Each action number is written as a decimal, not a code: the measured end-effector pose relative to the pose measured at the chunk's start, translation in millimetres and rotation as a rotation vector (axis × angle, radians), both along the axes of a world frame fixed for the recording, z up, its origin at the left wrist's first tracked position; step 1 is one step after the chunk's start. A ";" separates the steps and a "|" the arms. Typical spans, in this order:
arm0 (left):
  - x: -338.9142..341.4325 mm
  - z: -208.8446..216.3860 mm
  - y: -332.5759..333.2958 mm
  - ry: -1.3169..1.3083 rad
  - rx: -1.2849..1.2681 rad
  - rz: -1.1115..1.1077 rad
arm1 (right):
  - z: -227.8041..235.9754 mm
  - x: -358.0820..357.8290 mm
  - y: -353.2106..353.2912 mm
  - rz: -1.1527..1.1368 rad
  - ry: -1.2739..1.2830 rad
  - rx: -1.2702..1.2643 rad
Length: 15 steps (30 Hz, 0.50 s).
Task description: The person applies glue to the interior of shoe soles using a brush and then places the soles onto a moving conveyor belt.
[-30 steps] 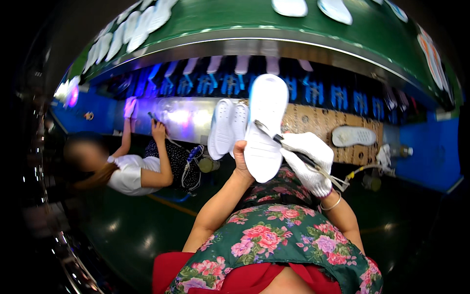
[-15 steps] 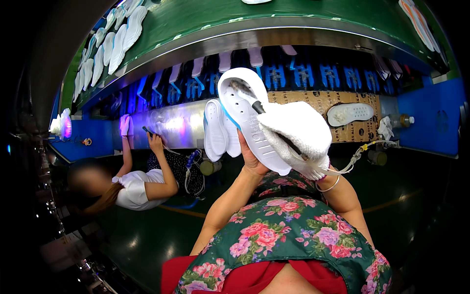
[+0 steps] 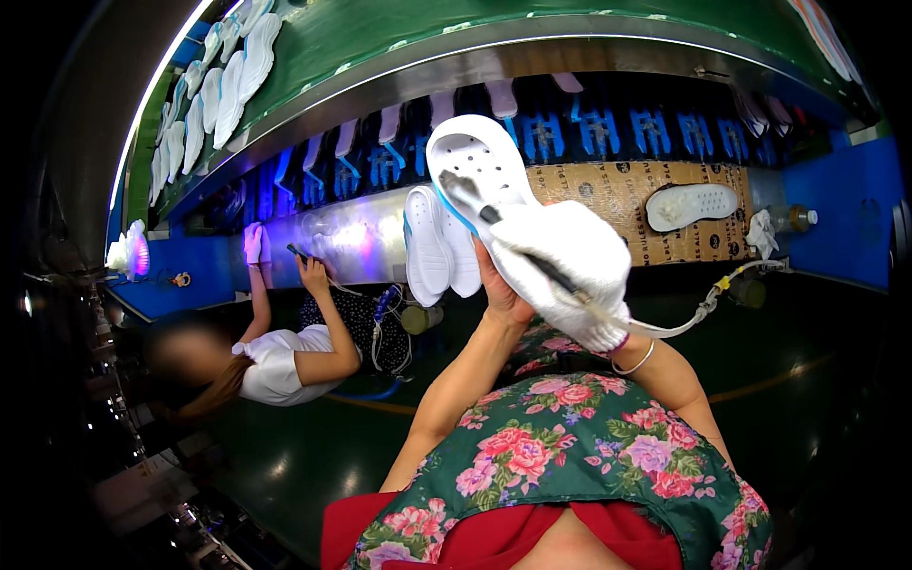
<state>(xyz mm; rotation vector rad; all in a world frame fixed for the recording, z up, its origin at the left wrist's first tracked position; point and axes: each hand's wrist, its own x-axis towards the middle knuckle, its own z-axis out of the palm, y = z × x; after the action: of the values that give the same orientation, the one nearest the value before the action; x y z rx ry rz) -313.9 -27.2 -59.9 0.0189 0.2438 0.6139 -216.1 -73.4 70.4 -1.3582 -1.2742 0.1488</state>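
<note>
Now holding a white shoe sole (image 3: 494,157) in the bare left hand (image 3: 505,293), curled round its edge. Also gripping a brush (image 3: 489,215) in the gloved right hand (image 3: 570,261), folded snug, with two other soles (image 3: 427,249) just left of the left hand.

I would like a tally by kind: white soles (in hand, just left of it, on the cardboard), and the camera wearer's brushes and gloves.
White soles: 4 (1 held, 2 left of it, 1 on cardboard)
Brush: 1
Glove: 1
Total: 6
</note>
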 end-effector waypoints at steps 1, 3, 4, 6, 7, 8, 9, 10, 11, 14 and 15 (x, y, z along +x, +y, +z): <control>-0.2 -0.1 1.1 -0.054 -0.019 -0.006 | -6.9 -5.8 -2.3 -0.009 -0.036 -0.015; 1.0 1.7 3.6 -0.112 -0.003 0.004 | -5.1 -5.5 -3.3 0.048 0.145 -0.030; 1.6 2.5 5.0 -0.115 0.032 0.023 | -4.3 -2.6 -4.5 0.090 0.236 -0.061; 3.2 12.9 7.9 -0.325 -0.149 0.058 | -21.8 -7.0 -8.8 0.042 0.477 -0.075; 4.6 15.2 8.9 -0.270 -0.058 0.054 | -26.4 -4.4 -8.7 0.009 0.316 -0.042; 5.0 17.1 9.2 -0.217 0.028 0.054 | -21.2 -1.2 -4.1 -0.018 0.151 -0.015; 4.1 11.9 12.7 -0.091 0.079 0.020 | -14.7 1.1 -1.7 -0.002 -0.036 0.001; 3.3 13.0 12.8 -0.147 0.118 0.019 | -14.2 -2.1 -1.1 0.008 -0.093 0.036; 3.9 18.9 14.1 -0.203 0.158 0.017 | -13.6 -2.4 -1.4 0.043 -0.030 0.027; 1.5 12.8 20.4 -0.198 -0.032 0.080 | -25.2 4.8 -7.5 0.076 0.291 -0.068; 0.7 11.7 21.9 -0.141 -0.059 0.121 | -31.2 0.6 -9.5 0.037 0.391 -0.078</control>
<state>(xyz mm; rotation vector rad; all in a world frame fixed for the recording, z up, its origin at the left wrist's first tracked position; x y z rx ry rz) -313.2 -5.3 -48.1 -0.0968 0.1268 0.7253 -215.5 -82.8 39.2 -1.2952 -0.9714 0.4703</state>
